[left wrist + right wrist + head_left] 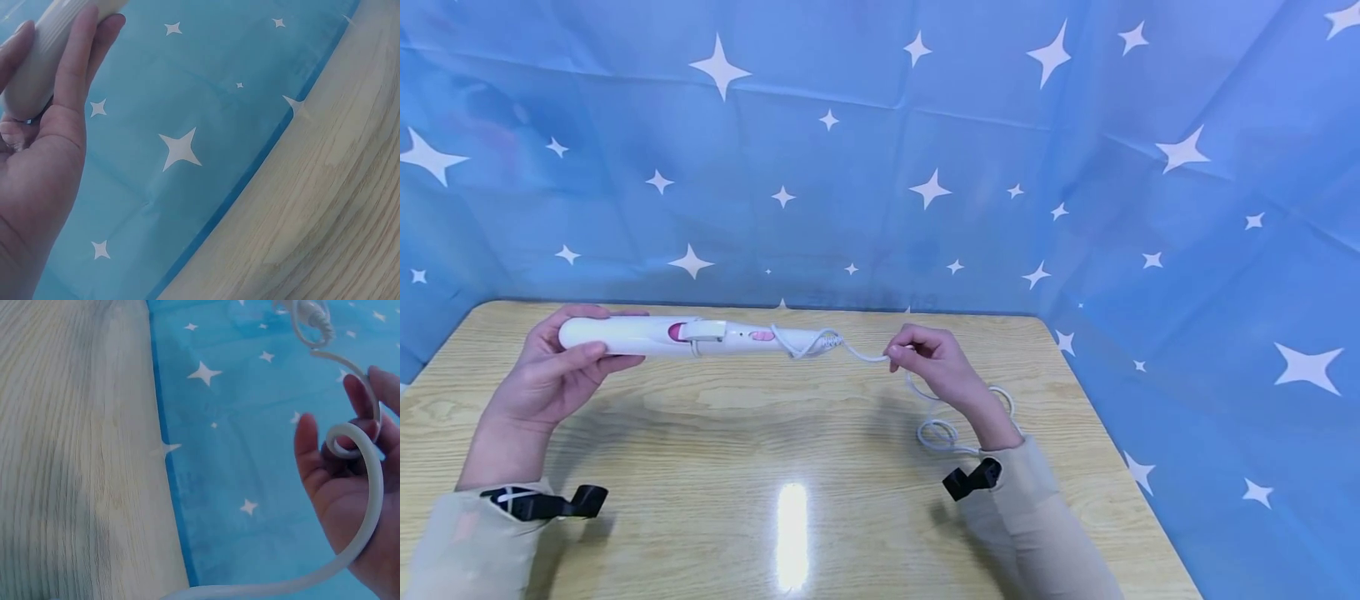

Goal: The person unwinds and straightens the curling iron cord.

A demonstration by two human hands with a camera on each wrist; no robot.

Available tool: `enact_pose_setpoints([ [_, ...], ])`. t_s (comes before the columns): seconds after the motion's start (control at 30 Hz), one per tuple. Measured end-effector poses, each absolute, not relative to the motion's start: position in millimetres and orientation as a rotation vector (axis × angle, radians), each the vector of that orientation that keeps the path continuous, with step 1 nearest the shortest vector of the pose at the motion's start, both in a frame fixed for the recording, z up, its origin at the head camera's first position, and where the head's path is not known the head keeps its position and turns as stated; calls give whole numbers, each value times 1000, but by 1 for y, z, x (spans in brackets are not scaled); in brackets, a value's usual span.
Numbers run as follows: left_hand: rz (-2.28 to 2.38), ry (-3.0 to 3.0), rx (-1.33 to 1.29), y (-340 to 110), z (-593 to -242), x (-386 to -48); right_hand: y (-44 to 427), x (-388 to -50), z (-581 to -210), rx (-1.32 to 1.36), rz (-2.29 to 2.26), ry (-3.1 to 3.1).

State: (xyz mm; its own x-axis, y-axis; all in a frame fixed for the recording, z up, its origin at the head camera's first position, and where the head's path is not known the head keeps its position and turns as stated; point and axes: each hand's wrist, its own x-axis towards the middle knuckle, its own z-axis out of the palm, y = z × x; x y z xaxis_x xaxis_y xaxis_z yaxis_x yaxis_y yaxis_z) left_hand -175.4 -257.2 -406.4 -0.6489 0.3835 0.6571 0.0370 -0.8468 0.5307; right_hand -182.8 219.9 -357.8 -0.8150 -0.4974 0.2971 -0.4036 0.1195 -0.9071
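A white curling iron (625,336) with pink details and a lever is held up level above the table. My left hand (561,367) grips its thick rounded end, thumb in front and fingers behind. In the left wrist view that thick end (37,69) lies between thumb and fingers. The white cord (868,358) loops around the thin end of the iron and runs right to my right hand (936,367), which pinches it between thumb and fingers. The right wrist view shows the cord (375,494) curling past my palm.
Loose cord coils (937,446) hang or lie below my right wrist; which one I cannot tell. The wooden table (715,467) ends at a blue curtain with white stars (820,225) behind and at the right. A black wrist camera (973,477) sits on each sleeve.
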Motion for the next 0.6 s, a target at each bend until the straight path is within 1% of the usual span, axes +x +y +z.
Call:
enact_pose_setpoints([
  [0.33,2582,839,1186,-259,-408,-176,238,-184,-359,-905,-1816,2370],
  [0.6,2616,799,1160,-261,-409,-176,246,-183,-360,-805,-1819,2442],
])
